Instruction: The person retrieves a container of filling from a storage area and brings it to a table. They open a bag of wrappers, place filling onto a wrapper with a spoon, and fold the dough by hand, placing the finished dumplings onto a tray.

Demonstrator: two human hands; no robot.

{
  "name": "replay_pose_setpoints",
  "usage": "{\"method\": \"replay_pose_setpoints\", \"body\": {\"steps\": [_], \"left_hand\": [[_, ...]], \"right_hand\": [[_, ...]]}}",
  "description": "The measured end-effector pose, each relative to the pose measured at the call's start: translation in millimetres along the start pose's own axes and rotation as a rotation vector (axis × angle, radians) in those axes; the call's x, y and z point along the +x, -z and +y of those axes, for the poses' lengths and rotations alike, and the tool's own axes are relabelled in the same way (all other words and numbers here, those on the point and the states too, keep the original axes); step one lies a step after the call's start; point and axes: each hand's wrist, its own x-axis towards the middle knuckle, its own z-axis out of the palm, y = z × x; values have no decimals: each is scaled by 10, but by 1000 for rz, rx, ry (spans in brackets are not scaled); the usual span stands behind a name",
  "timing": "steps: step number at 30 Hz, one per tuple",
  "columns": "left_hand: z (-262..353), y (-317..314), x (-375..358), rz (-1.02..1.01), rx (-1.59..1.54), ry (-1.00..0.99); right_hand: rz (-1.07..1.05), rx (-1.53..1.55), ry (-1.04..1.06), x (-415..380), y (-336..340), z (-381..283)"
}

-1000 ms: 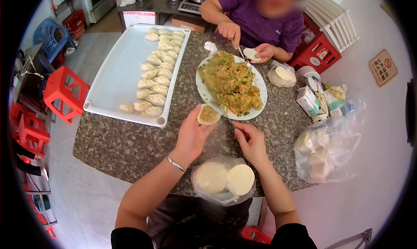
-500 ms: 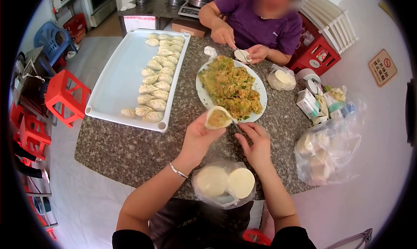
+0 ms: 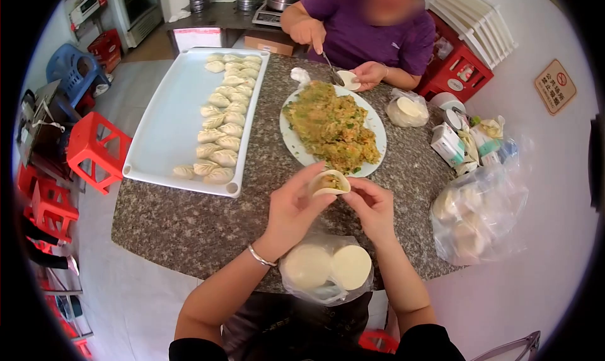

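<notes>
Between my two hands is a round dumpling wrapper (image 3: 320,186) curled up around a lump of filling. My left hand (image 3: 293,200) cups it from the left side, fingers closed on its edge. On the opposite side, my right hand (image 3: 370,205) pinches the wrapper's rim. Just beyond them lies a white plate (image 3: 291,140) heaped with orange and green chopped filling (image 3: 331,121). Close to my body, a plastic bag (image 3: 328,293) holds stacks of round wrappers (image 3: 350,268). To the left, a white tray (image 3: 161,125) carries rows of pleated dumplings (image 3: 219,137).
Across the granite table (image 3: 189,225) a person in a purple shirt (image 3: 403,43) holds a spoon over a wrapper. Another wrapper bag (image 3: 406,111), a tissue box (image 3: 447,144) and a large plastic bag (image 3: 476,216) line the right side. Red stools (image 3: 94,150) stand left.
My right hand has left the thin utensil it held and now grips the wrapper's rim. The filled wrapper has moved slightly right and down. The other person's spoon has come to their wrapper.
</notes>
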Motion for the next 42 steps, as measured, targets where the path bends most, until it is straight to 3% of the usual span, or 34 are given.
{"method": "replay_pose_setpoints", "body": {"steps": [1,3,12,19,22,24,27,31,33,36,42], "left_hand": [[1,39,1,12,5,-3],[6,93,18,-135,364,-131],[38,67,6,-66,390,-182],[47,54,13,-63,367,-261],[17,71,12,-21,372,-234],[10,64,10,5,340,-228],[-1,81,22,26,333,-226],[22,63,34,-21,342,-194],[23,50,36,-36,308,-174],[41,39,45,-81,273,-155],[49,71,27,-115,283,-71]], "right_hand": [[16,13,-9,-17,19,-3],[25,25,-20,-29,41,20],[97,-7,41,-4,-23,26],[55,50,-100,90,-40,-23],[63,54,-5,87,-56,14],[55,-316,150,90,-68,-74],[64,-458,260,95,-98,-126],[85,-503,275,100,-33,-78],[24,-252,95,112,20,-48],[-4,-143,6,122,81,-59],[51,-272,125,81,-14,-105]]}}
